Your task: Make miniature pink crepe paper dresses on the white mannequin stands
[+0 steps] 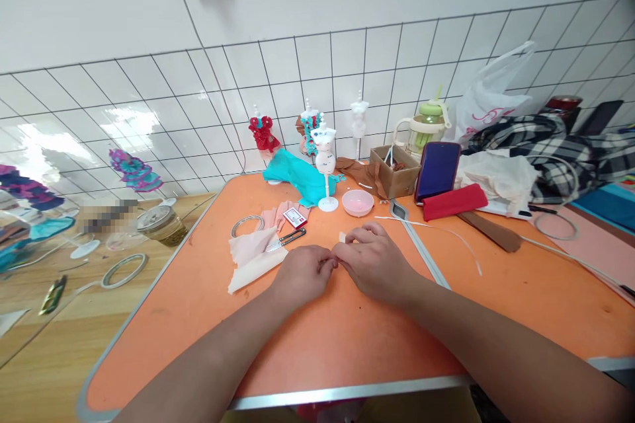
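My left hand [306, 272] and my right hand [373, 261] meet at the fingertips above the orange table [322, 350]. Both are closed in a pinch, and whatever lies between the fingers is too small to make out. A small pale piece [342, 237] shows just behind the right fingers. Left of my left hand lies a pale pink cloth [253, 259] with black thread snips [292, 236] on it. Behind the hands stand a small white mannequin [325, 162] and a pink bowl [358, 203].
A tape roll [247, 225], a small labelled box [294, 217] and turquoise cloth [297, 175] lie further back. Toward the right are a wooden box [395, 175], a phone [438, 172], red cloth [455, 201] and a brown strip [491, 232]. A jar [162, 225] stands on the wooden table at left.
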The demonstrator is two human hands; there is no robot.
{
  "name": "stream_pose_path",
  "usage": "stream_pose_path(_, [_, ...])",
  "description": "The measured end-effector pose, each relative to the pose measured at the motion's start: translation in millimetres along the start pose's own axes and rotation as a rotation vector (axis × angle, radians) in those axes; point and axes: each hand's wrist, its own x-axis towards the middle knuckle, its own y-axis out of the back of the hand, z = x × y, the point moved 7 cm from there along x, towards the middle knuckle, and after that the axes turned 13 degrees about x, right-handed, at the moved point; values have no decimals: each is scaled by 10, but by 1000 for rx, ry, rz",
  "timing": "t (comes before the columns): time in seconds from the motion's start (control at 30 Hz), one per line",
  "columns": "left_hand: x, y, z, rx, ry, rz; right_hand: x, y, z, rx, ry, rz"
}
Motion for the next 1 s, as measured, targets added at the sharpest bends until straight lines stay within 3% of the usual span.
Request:
stream_pose_path(0.13, [30, -148, -174, -659, 278, -77, 0, 4, -31, -43, 64, 34])
stream_pose_path(0.2, [32, -216, -181, -982, 343, -83, -5, 26, -20, -1, 47, 29])
stream_pose_path(0.27, [34, -206, -206, -1135, 375, -25, -17, 41, -26, 86, 34, 29])
stream_pose_path(0.33, [33, -110, -275, -1121, 390, 92, -27, 69, 0, 202, -26, 93])
stream_pose_path(0.43, [29, 83, -370, -920, 378, 216, -42, 35, 196, 467, -299, 217])
stream_pose_path(0.53, [36, 177, -364, -709, 319, 215, -49, -221, 368, 815, -584, 134])
stream_pose_path(0.63, [37, 158, -263, -595, 230, 191, -52, -402, 421, 1120, -716, 105])
stream_pose_path(0.87, [-2, 44, -78, -601, 134, 117, -63, -365, 433, 1427, -719, 247])
stream_pose_path(1.0, [-14, -104, -50, -844, 115, -76, -31, -363, 345, 1630, -644, 150])
